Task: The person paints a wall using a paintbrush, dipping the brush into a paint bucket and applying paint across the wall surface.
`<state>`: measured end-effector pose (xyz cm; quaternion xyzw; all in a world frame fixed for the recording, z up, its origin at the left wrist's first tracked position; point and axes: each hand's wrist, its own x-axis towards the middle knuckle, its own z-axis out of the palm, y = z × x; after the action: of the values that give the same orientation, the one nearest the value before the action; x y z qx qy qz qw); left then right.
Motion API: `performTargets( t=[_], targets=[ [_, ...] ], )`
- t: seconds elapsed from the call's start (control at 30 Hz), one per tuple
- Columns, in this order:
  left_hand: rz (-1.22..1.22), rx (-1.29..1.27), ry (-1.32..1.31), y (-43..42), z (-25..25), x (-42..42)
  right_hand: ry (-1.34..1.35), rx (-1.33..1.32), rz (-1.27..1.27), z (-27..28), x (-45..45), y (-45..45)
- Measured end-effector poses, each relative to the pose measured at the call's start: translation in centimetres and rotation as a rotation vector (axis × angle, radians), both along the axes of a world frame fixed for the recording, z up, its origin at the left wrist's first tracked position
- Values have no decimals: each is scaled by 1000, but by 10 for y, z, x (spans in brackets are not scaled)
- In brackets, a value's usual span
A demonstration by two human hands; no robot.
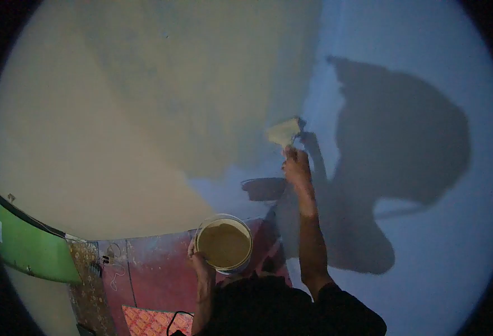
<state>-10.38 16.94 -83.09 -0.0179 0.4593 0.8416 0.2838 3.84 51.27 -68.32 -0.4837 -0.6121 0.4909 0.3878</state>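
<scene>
My right hand (297, 166) is closed around the handle of a paint roller (283, 132). The roller's cream-coated head is against the wall, close to the corner where the cream area meets blue. Lower down and to the left, my left hand (195, 252) grips the side of a round bucket (248, 259). Tan-brown paint (224, 245) shows inside the bucket, seen from above. Wet-looking cream paint covers much of the wall (218, 84), with a blue patch (224, 187) below the roller.
On the right is a blue wall (442, 235) with my large shadow on it. A dark red floor (162, 269) lies below, with a red patterned mat (151, 320), a socket with a white cord (109, 259), and a green surface (33, 241) at far left.
</scene>
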Motion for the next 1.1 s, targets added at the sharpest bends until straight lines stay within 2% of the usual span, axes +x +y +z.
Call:
performTargets(
  t=[0.17, 0.3, 0.33, 0.4, 0.47, 0.53, 0.63, 0.67, 0.7, 0.73, 0.8, 0.87, 0.93, 1.03, 1.1],
  targets=[
    [-1, 56, 145, -6, -8, 1, 114, 219, 58, 131, 7, -9],
    [24, -14, 132, -9, -3, 1, 133, 409, 6, 207, 1, 9],
    [44, 12, 83, -8, -3, 2, 182, 769, 82, 213, -2, 48],
    [66, 37, 31, -6, -3, 1, 169, 1340, 51, 240, -11, 77],
    [65, -34, 53, -7, -5, 0, 93, 1542, -70, 289, -15, 51],
    [35, 16, 97, -6, -15, -3, 422, 622, -37, 320, -14, 34],
    [-3, 38, 135, -3, -4, -1, 466, 576, 47, 314, -10, 67],
    [-21, 12, 137, -2, 0, 0, 465, 577, 51, 300, -11, 75],
    [-19, 12, 135, -2, -2, 1, 486, 458, 102, 279, -13, 83],
    [-17, 54, 136, -2, -5, 1, 507, 339, 151, 257, -17, 91],
    [-16, 101, 142, -8, -2, 0, 512, 301, 96, 211, -22, 87],
    [-55, -22, 176, -7, -3, -3, 626, 105, 148, 153, -23, 69],
    [-32, 9, 137, -11, 3, -1, 511, -15, 162, 72, -23, 79],
    [-17, 22, 94, -14, 2, -2, 565, -216, 136, -23, -20, 44],
    [-27, 8, 92, -15, 4, -2, 569, -303, 217, -50, -8, 14]
  ],
)
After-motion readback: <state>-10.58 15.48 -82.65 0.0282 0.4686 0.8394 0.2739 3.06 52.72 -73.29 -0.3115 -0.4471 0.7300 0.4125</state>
